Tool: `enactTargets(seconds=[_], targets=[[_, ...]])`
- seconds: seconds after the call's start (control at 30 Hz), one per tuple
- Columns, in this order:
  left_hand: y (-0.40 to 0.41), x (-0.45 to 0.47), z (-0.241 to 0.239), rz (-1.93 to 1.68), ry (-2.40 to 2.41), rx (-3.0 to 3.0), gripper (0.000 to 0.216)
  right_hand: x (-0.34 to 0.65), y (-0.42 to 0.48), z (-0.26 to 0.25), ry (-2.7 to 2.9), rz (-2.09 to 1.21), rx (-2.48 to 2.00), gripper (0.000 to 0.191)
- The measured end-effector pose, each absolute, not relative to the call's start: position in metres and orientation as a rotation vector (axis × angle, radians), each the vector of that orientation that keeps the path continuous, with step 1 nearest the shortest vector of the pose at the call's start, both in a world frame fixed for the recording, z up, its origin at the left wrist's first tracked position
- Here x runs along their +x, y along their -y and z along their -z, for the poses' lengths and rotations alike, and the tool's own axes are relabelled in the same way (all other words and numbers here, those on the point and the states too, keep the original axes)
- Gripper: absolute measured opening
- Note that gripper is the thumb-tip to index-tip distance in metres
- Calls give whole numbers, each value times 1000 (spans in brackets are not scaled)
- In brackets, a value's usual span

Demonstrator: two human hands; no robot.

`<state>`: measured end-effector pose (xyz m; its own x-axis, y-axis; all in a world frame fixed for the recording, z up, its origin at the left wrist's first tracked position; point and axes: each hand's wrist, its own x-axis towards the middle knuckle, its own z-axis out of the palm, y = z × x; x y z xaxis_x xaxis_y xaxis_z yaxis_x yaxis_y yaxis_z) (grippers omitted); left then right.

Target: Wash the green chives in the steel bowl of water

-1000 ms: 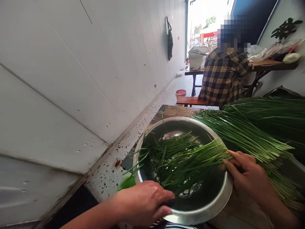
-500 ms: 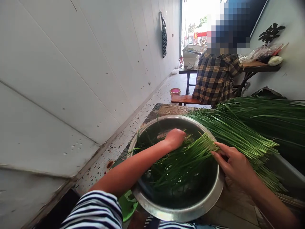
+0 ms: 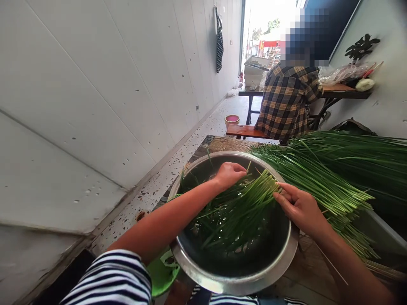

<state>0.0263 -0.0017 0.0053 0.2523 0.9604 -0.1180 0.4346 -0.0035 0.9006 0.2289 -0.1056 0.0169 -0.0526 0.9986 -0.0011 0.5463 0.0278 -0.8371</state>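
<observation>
A wide metal basin holds water with long green garlic chives in it. My right hand is at the basin's right rim, thumb and fingers closed on the pale cut ends of a chive bunch. The leaves of that bunch trail left into the basin. Over the far half of the basin, my left hand pinches with its fingertips at a thin pale stalk. My left forearm hides part of the basin's left side.
More chives lie piled to the right, partly over a grey tub. A green container is below the basin's left side. Ahead, a person in a plaid shirt sits on a bench; a bucket stands beside it.
My left hand has risen slightly from among the stalks. My right hand has shifted a little left with the chive bunch. The view has moved slightly.
</observation>
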Motion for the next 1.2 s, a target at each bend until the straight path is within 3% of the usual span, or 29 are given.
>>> enactTargets(seconds=[0.13, 0.27, 1.2], targets=[[2, 25, 0, -903, -1135, 1195, 21, 224, 104, -21, 1684, -941, -1537, 45], [8, 32, 4, -870, -1015, 1023, 24, 224, 105, -24, 1676, -1060, -1510, 43], [19, 39, -2, -936, -1071, 1029, 24, 222, 107, -33, 1699, -1037, -1530, 39]])
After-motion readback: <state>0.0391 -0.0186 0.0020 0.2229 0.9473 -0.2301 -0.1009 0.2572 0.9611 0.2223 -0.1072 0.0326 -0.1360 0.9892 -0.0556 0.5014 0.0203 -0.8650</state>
